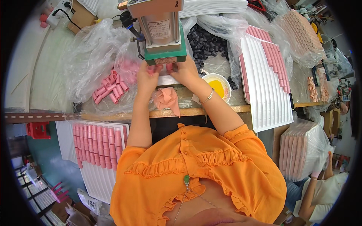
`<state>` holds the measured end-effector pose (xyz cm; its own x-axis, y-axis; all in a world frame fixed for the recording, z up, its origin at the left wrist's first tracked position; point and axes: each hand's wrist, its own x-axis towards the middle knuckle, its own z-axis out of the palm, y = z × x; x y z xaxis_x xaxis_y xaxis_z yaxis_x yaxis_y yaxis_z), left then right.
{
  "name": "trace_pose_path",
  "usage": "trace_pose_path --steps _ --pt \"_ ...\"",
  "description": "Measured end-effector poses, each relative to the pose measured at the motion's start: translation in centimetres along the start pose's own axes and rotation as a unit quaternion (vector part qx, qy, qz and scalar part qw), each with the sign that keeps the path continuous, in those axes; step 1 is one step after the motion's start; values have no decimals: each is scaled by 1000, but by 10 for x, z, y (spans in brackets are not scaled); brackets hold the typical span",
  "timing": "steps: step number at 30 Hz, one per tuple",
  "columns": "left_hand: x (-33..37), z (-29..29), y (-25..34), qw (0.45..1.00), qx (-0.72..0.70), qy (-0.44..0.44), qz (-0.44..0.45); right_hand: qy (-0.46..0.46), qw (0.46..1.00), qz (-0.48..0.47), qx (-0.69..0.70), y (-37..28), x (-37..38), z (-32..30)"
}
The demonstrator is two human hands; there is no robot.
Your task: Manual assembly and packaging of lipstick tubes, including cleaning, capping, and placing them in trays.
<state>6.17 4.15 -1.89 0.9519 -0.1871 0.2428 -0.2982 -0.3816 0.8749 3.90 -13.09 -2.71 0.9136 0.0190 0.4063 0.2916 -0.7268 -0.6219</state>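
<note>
Both of my hands are at the base of a bench press with a green head [166, 55] and a metal cylinder above it. My left hand [148, 76] is closed around a short pink plastic tube [154, 68], its fingertips partly hidden below the press head. On the other side, my right hand [187, 72] has its fingers closed on another pink tube piece [169, 67]. A heap of loose pink tubes [113, 87] lies left of my left hand. Black short tubes [205, 41] are piled beyond my right hand.
A white bowl of yellow stuff [227, 86] stands by my right forearm, and a peach cloth [166, 100] hangs at the bench edge. White ribbed trays with pink tubes stand at right [264, 86] and lower left [98, 150]. Another person [320, 192] is at lower right.
</note>
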Motion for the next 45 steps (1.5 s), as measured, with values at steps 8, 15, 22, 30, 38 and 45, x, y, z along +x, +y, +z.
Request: trace_pose_path --steps 8,15,22,30,38,45 --pt "-52 -38 28 914 -354 -195 -32 -8 997 38 59 -38 -29 -66" --pt "-66 -3 60 923 -265 -270 -72 -108 947 86 289 -49 -70 -92" --pt "-87 33 77 994 29 -4 106 24 958 155 241 -51 -71 -72" --pt "-69 -18 91 973 108 12 204 -44 938 144 314 -85 -46 -83" --pt "-40 -188 -21 914 313 -168 193 79 971 221 51 82 -33 -120" --pt "-25 -196 -62 812 421 -309 261 -27 917 356 -179 94 -4 -103"
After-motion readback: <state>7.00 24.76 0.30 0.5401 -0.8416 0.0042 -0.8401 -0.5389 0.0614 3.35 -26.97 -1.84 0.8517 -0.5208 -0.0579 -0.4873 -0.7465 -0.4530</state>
